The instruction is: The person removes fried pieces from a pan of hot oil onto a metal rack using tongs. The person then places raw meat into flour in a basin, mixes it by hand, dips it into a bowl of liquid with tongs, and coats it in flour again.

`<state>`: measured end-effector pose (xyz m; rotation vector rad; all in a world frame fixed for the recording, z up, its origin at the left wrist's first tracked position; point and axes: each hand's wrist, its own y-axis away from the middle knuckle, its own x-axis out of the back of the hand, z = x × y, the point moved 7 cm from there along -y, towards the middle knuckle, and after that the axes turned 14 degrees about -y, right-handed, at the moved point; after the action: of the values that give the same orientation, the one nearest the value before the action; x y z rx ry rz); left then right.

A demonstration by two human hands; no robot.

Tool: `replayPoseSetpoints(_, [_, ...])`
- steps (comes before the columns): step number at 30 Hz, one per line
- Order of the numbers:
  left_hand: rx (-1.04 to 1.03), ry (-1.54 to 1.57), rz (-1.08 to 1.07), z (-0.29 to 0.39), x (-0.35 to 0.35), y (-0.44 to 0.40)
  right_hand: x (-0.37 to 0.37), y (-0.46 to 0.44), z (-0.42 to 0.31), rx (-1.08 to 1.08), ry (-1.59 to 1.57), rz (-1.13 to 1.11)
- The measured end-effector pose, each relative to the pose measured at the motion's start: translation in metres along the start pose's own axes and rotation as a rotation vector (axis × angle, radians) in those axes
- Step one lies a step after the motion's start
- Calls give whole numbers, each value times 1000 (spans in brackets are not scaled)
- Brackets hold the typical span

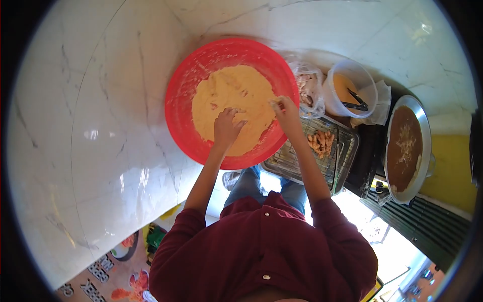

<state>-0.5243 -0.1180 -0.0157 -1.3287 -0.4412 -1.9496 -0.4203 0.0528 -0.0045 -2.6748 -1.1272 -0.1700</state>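
A big red basin [182,133] holds a wide bed of pale yellow flour-like powder [211,95], with a few lumps partly buried in it. Over the lower middle of the powder is my left hand [228,128], its fingers apart and touching the surface. My right hand [287,115] is at the basin's right side, fingers pinched on a small powder-coated piece [274,104]. What that piece is cannot be made out.
Right of the basin are a plastic bag of pale pieces [308,90], a white tub [371,85] with orange batter and black tongs, and a rack tray [289,163] with fried pieces [321,143]. Farther right stands a metal pan [426,146] of brown oil with something frying.
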Motion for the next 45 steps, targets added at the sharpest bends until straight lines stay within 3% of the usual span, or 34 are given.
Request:
replayPoseSetpoints(1, [-50, 142, -5, 14, 0, -10, 16, -1, -3, 0, 5, 24])
replayPoseSetpoints(4, [-156, 159, 2, 61, -1, -47, 77, -2, 6, -33, -89, 257])
replayPoseSetpoints(6, [-251, 177, 35, 93, -6, -76, 100, -1, 31, -99, 255, 293])
replayPoseSetpoints(10, [-445, 48, 156, 151, -29, -128, 110, -13, 96, -169, 474, 195])
replayPoseSetpoints(11, [-453, 52, 145, 161, -36, -138, 108, -15, 113, -403, 304, 146])
replayPoseSetpoints(15, [-612, -151, 10, 200, -78, -161, 102, -37, 135, -462, 423, 228])
replayPoseSetpoints(19, [-604, -294, -28, 197, -113, -178, 96, -54, 169, -451, 418, 219])
replayPoseSetpoints(27, [-615, -170, -1, 179, -113, -185, 84, -53, 176, -502, 276, 225])
replayPoseSetpoints(30, [-591, -118, -10, 178, -110, -183, 91, -52, 149, -365, 247, 344])
replayPoseSetpoints(32, [-579, -104, -11, 177, -110, -184, 87, -51, 143, -664, 52, 304])
replayPoseSetpoints(33, [-580, -97, -14, 176, -112, -184, 85, -52, 155, -664, 51, 303])
replayPoseSetpoints(36, [-578, -86, -21, 175, -115, -184, 87, -53, 206, -601, 166, 320])
replayPoseSetpoints(38, [-578, -81, -30, 175, -116, -183, 90, -58, 193, -221, 522, 317])
replayPoseSetpoints(39, [-578, -85, -25, 176, -115, -183, 91, -59, 182, -223, 520, 318])
replayPoseSetpoints(41, [-580, -88, -17, 175, -115, -184, 90, -52, 178, -638, 86, 204])
replayPoseSetpoints(45, [-590, -98, -24, 173, -118, -183, 80, -40, 188, -717, -6, 22])
